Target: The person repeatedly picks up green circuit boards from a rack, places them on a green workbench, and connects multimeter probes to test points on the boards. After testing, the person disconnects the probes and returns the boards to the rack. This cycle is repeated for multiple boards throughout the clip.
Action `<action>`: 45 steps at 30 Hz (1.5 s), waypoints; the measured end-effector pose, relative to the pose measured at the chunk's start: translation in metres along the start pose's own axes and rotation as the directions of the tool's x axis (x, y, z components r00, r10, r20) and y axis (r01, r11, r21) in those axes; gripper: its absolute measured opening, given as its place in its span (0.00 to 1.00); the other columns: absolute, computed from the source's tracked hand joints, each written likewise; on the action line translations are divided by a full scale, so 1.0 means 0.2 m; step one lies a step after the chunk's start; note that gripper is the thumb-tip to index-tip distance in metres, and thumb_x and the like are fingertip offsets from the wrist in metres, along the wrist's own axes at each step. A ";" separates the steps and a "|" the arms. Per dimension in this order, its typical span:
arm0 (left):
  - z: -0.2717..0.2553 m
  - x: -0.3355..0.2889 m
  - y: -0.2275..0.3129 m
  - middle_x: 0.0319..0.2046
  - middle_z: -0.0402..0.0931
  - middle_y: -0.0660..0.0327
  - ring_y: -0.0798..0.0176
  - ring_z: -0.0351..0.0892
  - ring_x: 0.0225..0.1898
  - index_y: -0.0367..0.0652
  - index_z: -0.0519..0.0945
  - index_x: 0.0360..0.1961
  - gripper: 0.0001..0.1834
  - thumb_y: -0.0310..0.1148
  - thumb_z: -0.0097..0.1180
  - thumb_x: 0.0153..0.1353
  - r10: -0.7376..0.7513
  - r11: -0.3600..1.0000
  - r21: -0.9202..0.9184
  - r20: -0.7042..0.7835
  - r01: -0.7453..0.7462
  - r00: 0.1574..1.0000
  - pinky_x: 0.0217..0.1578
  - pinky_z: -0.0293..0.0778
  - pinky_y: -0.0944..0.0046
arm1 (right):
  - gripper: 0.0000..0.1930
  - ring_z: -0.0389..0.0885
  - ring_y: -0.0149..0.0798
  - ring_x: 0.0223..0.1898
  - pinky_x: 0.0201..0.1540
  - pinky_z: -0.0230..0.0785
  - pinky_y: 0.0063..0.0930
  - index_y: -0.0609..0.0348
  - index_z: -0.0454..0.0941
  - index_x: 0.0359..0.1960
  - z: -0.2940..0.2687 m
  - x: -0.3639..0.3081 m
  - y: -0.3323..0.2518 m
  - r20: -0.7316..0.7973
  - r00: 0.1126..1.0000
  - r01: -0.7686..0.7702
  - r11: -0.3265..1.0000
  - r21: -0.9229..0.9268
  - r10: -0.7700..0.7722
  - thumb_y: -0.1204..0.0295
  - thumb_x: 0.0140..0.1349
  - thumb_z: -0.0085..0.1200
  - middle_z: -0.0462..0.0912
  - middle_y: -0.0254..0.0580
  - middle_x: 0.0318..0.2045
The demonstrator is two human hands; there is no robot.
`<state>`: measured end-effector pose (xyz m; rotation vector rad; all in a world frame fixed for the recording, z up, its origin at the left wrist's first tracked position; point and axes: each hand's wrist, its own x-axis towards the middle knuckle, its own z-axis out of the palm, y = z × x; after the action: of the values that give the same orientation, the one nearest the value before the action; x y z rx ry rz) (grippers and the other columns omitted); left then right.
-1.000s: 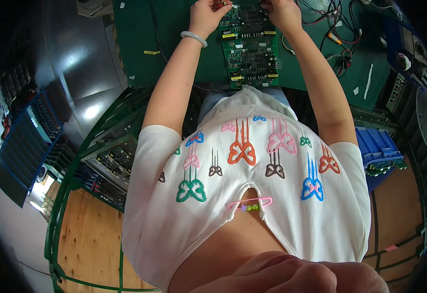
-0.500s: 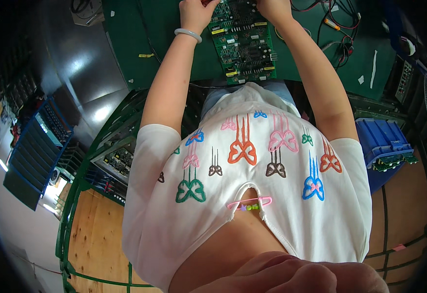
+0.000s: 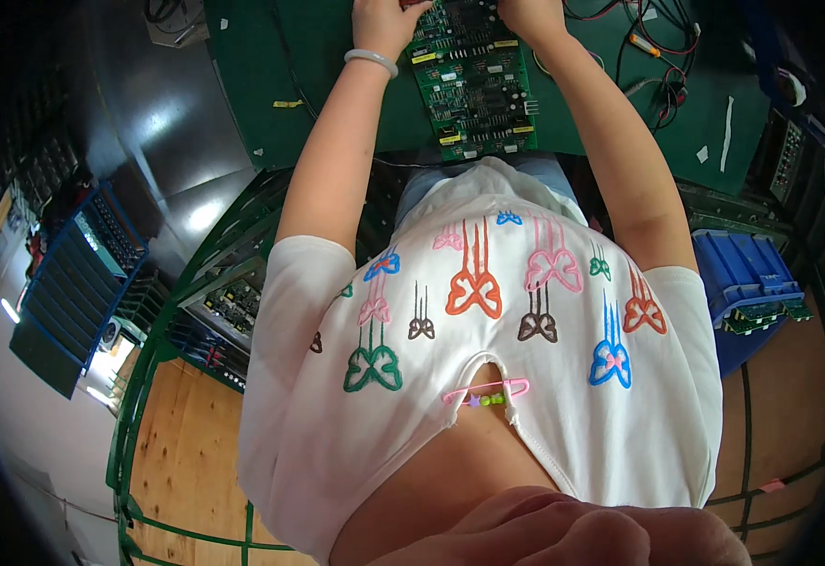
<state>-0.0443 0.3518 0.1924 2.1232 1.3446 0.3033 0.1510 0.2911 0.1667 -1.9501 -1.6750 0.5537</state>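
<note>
A long green circuit board panel (image 3: 474, 94), made of repeated sections with black components and yellow parts, lies on the green work surface in front of me. My left hand (image 3: 390, 21), with a pale bangle (image 3: 372, 62) at the wrist, is at the panel's upper left edge. Its thumb and fingers close around something red, mostly cut off by the top of the picture. Along the upper right edge of the panel rests my right hand (image 3: 531, 19); its fingertips are out of sight beyond the picture's edge.
Red and black cables (image 3: 681, 57) and an orange-handled tool (image 3: 643, 43) lie to the right. A white strip (image 3: 726, 134) is near the right edge. Blue bins (image 3: 742, 269) with boards stand low on the right. At left are a shiny metal surface (image 3: 163, 113) and a blue rack (image 3: 82, 283).
The whole view has shifted slightly to the right. Both hands stay at the upper edges of the panel, with little visible movement.
</note>
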 end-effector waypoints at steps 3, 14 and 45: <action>-0.07 -0.06 -0.08 0.35 0.81 0.52 0.49 0.79 0.41 0.37 0.86 0.32 0.05 0.26 0.64 0.56 0.052 0.999 0.003 -0.033 -0.052 0.998 0.45 0.75 0.52 | 0.04 0.82 0.51 0.32 0.33 0.72 0.41 0.57 0.75 0.31 0.02 0.01 0.03 0.013 1.000 0.014 0.999 -0.050 -0.013 0.79 0.55 0.55 0.82 0.46 0.29; -0.03 -0.09 -0.09 0.30 0.85 0.52 0.53 0.85 0.32 0.33 0.86 0.34 0.08 0.28 0.65 0.58 -0.180 0.970 -0.191 -0.134 0.153 0.975 0.37 0.78 0.58 | 0.02 0.82 0.52 0.32 0.33 0.72 0.41 0.57 0.75 0.31 -0.01 0.01 -0.01 0.066 0.998 -0.023 1.000 -0.021 0.024 0.77 0.57 0.53 0.81 0.47 0.28; 0.14 -0.08 -0.24 0.32 0.84 0.55 0.58 0.84 0.34 0.37 0.87 0.34 0.07 0.28 0.69 0.55 -0.070 0.997 -0.050 -0.255 0.059 0.964 0.38 0.78 0.60 | 0.03 0.82 0.51 0.33 0.33 0.73 0.42 0.57 0.75 0.32 0.01 0.00 0.01 0.002 1.000 0.027 0.999 -0.032 -0.027 0.77 0.55 0.54 0.81 0.47 0.29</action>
<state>-0.0729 0.3414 0.1432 2.0533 1.5353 0.5907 0.1510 0.2903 0.1639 -1.9472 -1.7186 0.5220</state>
